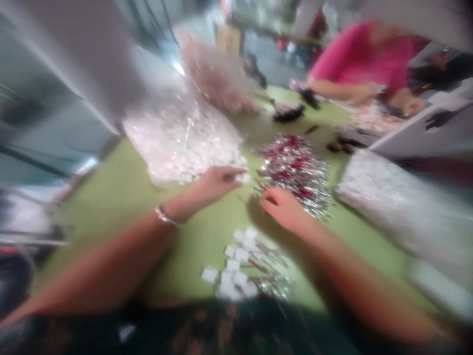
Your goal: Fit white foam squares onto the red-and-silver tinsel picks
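My left hand [218,183] reaches over the table beside a clear plastic bag [181,133] of small white pieces. Its thumb and fingers pinch a small white piece [244,177]. My right hand [281,206] is closed at the near left side of a pile of shiny silver and red thin pieces [295,170]. A thin metallic piece [259,186] shows at its fingertips, blurred. Nearer to me lie several thin stems with white square pads [232,266] on one end and silvery tips on the other.
Across the green table [111,197], a person in a pink top [362,59] works with both hands over small pale pieces. A bag of pinkish pieces [221,84] stands behind the white one. At right lies a white plastic-wrapped bundle [399,202] beside a pale partition [424,118].
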`<action>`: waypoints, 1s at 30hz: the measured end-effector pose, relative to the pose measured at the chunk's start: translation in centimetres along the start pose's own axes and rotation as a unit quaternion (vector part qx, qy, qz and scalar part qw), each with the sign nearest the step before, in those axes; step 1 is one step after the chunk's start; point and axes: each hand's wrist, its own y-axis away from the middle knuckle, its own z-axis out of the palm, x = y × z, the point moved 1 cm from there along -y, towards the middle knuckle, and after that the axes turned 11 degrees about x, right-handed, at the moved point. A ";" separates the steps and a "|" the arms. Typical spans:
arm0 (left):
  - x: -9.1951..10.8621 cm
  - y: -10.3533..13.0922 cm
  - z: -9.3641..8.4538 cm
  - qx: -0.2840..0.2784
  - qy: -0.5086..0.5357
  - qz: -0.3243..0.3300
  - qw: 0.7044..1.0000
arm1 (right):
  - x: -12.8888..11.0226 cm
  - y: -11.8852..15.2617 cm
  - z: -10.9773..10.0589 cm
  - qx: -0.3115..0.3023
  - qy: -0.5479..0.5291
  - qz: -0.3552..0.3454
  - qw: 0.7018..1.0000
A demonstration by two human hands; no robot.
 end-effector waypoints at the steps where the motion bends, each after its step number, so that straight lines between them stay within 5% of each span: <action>1: -0.1 0.2 0.4 -0.010 0.037 -0.023 0.999 | 0.0 0.4 -0.3 -0.003 -0.022 0.008 1.000; 8: -2.0 1.3 3.3 -0.041 0.231 -0.138 0.962 | -0.1 2.8 -0.2 0.033 -0.076 0.001 0.997; 13: -1.0 1.5 3.4 -0.078 0.336 -0.229 0.910 | 0.0 2.7 0.1 0.008 -0.090 -0.003 0.996; 18: -0.1 1.8 3.3 -0.108 0.398 -0.237 0.880 | -0.1 2.5 -0.4 -0.042 -0.154 0.052 0.986; 24: -0.5 1.9 3.5 -0.127 0.299 -0.147 0.934 | 0.1 2.7 -0.9 -0.116 -0.285 0.184 0.933; 30: -1.2 2.3 4.4 -0.156 0.216 -0.070 0.961 | -0.2 2.9 -0.6 -0.062 -0.183 0.137 0.972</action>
